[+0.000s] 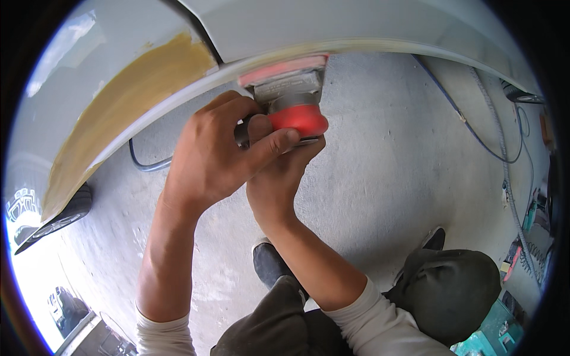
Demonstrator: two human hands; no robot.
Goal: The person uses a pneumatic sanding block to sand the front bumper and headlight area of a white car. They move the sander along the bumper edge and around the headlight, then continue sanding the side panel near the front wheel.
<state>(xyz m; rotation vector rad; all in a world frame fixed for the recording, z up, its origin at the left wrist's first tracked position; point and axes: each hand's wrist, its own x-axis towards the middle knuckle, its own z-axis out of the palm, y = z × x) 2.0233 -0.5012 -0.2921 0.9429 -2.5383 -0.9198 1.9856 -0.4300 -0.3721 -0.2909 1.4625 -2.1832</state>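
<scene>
A pneumatic pad sander [299,119] with a red grip is held in both hands, just under the lower edge of a light grey car body. My left hand [209,147] wraps its side, thumb lying across the red part. My right hand [278,180] grips it from below, its fingers partly hidden. The sander's blurred rectangular pad [285,71] meets the sanded lower edge [352,46] of the body; whether it presses there I cannot tell. To the left, a tan filler patch [133,89] spreads over the panel [58,80], beside a dark seam.
Hoses [463,120] trail over the concrete floor [378,155] on the right; another hose [149,167] loops under the body on the left. A car wheel [71,213] stands at far left. Teal plastic items [494,333] lie at lower right, near my knee [445,293].
</scene>
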